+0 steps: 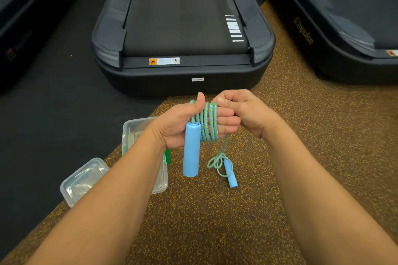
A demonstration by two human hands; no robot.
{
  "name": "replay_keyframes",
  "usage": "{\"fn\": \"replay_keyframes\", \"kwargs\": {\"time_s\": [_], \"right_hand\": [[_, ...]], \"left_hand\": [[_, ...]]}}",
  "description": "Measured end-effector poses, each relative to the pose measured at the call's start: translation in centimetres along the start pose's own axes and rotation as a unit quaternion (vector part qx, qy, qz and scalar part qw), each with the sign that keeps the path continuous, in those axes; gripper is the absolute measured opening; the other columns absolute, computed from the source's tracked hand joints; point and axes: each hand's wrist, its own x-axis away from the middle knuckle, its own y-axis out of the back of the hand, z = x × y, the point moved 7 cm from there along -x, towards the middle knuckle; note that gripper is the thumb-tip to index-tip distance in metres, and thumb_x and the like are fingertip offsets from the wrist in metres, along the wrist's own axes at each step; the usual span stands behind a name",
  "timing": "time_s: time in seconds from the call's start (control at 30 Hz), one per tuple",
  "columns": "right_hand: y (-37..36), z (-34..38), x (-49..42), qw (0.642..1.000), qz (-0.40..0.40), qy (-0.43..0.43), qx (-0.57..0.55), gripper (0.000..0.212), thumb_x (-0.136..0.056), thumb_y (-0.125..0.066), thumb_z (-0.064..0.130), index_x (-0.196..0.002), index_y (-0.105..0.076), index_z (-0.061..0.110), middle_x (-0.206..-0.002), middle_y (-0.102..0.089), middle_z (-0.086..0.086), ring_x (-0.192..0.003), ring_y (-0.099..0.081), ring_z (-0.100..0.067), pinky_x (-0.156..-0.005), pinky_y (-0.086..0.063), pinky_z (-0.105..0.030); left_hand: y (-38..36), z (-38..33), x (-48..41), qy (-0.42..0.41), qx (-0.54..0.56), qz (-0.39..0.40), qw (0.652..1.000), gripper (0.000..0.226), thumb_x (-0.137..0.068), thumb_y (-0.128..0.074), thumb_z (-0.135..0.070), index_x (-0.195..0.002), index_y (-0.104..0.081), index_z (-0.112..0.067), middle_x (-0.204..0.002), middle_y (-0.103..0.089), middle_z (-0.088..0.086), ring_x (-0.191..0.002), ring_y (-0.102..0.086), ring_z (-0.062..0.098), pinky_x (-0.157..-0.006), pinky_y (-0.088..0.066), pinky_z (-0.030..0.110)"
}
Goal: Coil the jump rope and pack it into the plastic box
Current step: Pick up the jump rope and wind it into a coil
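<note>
A blue-and-green braided jump rope (208, 121) is wound in several loops around the fingers of my left hand (172, 127). One light blue handle (191, 149) hangs down from that hand. My right hand (243, 109) pinches the rope just past the coil. The loose tail drops to a small tangle (217, 162) and the second blue handle (230, 175), which lies on the floor. A clear plastic box (140, 128) stands on the floor under my left forearm, partly hidden by it.
A clear lid (83, 180) lies left of the box, at the edge of the brown speckled mat (215, 221). Something green (168, 157) shows at the box. A black treadmill (183, 49) stands straight ahead, with others on both sides.
</note>
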Motion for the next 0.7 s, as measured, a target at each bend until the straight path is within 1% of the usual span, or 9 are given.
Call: {"fn": "replay_keyframes", "kwargs": {"time_s": [0.07, 0.1, 0.17, 0.23, 0.3, 0.37, 0.5, 0.6, 0.7], "right_hand": [[-0.4, -1.2, 0.0, 0.999, 0.013, -0.020, -0.036, 0.042, -0.093, -0.044, -0.001, -0.066, -0.069, 0.019, -0.058, -0.062, 0.007, -0.052, -0.057, -0.005, -0.050, -0.048, -0.020], [-0.7, -1.9, 0.0, 0.999, 0.018, -0.034, -0.037, 0.048, -0.092, -0.040, -0.006, -0.068, -0.072, 0.020, -0.061, -0.065, 0.005, -0.054, -0.060, -0.007, -0.052, -0.050, -0.022], [-0.7, -3.2, -0.1, 0.999, 0.007, -0.053, 0.003, 0.039, -0.090, -0.039, -0.005, -0.084, -0.073, 0.011, -0.073, -0.068, -0.007, -0.065, -0.061, -0.018, -0.058, -0.050, -0.028], [-0.8, -4.3, -0.1, 0.996, 0.006, -0.077, 0.053, 0.025, -0.088, -0.043, -0.002, -0.085, -0.068, 0.002, -0.071, -0.063, -0.012, -0.064, -0.054, -0.024, -0.054, -0.045, -0.029], [-1.4, -4.8, 0.1, 0.992, 0.027, -0.109, 0.056, 0.018, -0.089, -0.051, 0.001, -0.079, -0.066, 0.006, -0.063, -0.060, -0.008, -0.057, -0.053, -0.019, -0.052, -0.044, -0.025], [-2.1, -4.9, 0.4, 0.989, 0.061, -0.128, 0.047, 0.012, -0.090, -0.056, 0.005, -0.082, -0.065, 0.004, -0.063, -0.061, -0.006, -0.054, -0.053, -0.014, -0.051, -0.044, -0.023], [-2.1, -5.3, 0.6, 0.982, 0.095, -0.155, 0.055, 0.016, -0.092, -0.056, 0.010, -0.092, -0.064, -0.004, -0.079, -0.062, -0.018, -0.059, -0.054, -0.017, -0.048, -0.046, -0.021], [-1.8, -5.4, 1.1, 0.972, 0.114, -0.188, 0.088, 0.020, -0.093, -0.054, 0.012, -0.085, -0.066, -0.003, -0.061, -0.062, -0.007, -0.049, -0.053, -0.012, -0.049, -0.046, -0.021], [-1.9, -5.3, 1.3, 0.965, 0.133, -0.197, 0.114, 0.024, -0.094, -0.053, 0.014, -0.086, -0.068, -0.001, -0.060, -0.061, -0.006, -0.052, -0.050, -0.016, -0.055, -0.044, -0.026]], "left_hand": [[0.0, -0.2, 0.0, -0.013, 0.018, -0.006, 1.000, 0.063, -0.086, -0.032, -0.048, -0.102, -0.072, -0.002, -0.104, -0.071, 0.017, -0.097, -0.069, 0.026, -0.083, -0.056, 0.036], [-0.1, -0.4, -0.1, -0.020, 0.028, 0.002, 0.999, 0.064, -0.087, -0.032, -0.049, -0.107, -0.070, -0.001, -0.109, -0.069, 0.018, -0.102, -0.067, 0.027, -0.087, -0.054, 0.037], [-0.3, -0.6, -0.1, -0.037, 0.044, 0.017, 0.998, 0.067, -0.087, -0.033, -0.050, -0.117, -0.062, 0.002, -0.120, -0.064, 0.019, -0.112, -0.062, 0.029, -0.095, -0.050, 0.039], [0.0, -0.8, -0.3, -0.049, 0.059, 0.011, 0.997, 0.067, -0.087, -0.032, -0.050, -0.121, -0.059, 0.001, -0.123, -0.063, 0.018, -0.114, -0.061, 0.029, -0.097, -0.049, 0.037], [0.3, -1.0, -0.5, -0.066, 0.067, 0.000, 0.996, 0.066, -0.088, -0.030, -0.050, -0.124, -0.054, 0.000, -0.125, -0.062, 0.016, -0.116, -0.059, 0.029, -0.097, -0.049, 0.037], [0.6, -1.1, -0.8, -0.078, 0.063, -0.018, 0.995, 0.064, -0.092, -0.027, -0.050, -0.125, -0.052, -0.001, -0.127, -0.061, 0.015, -0.119, -0.057, 0.028, -0.098, -0.048, 0.037], [1.4, -0.6, -1.1, -0.073, 0.056, -0.053, 0.994, 0.062, -0.095, -0.025, -0.048, -0.124, -0.051, 0.000, -0.126, -0.061, 0.016, -0.120, -0.057, 0.028, -0.100, -0.047, 0.037], [1.7, -0.2, -1.1, -0.065, 0.055, -0.069, 0.994, 0.061, -0.097, -0.024, -0.046, -0.125, -0.051, 0.001, -0.126, -0.061, 0.017, -0.120, -0.057, 0.028, -0.099, -0.048, 0.035], [2.0, -0.1, -1.2, -0.063, 0.055, -0.086, 0.993, 0.061, -0.097, -0.024, -0.046, -0.127, -0.049, 0.001, -0.127, -0.060, 0.017, -0.120, -0.056, 0.027, -0.098, -0.048, 0.034]]}}
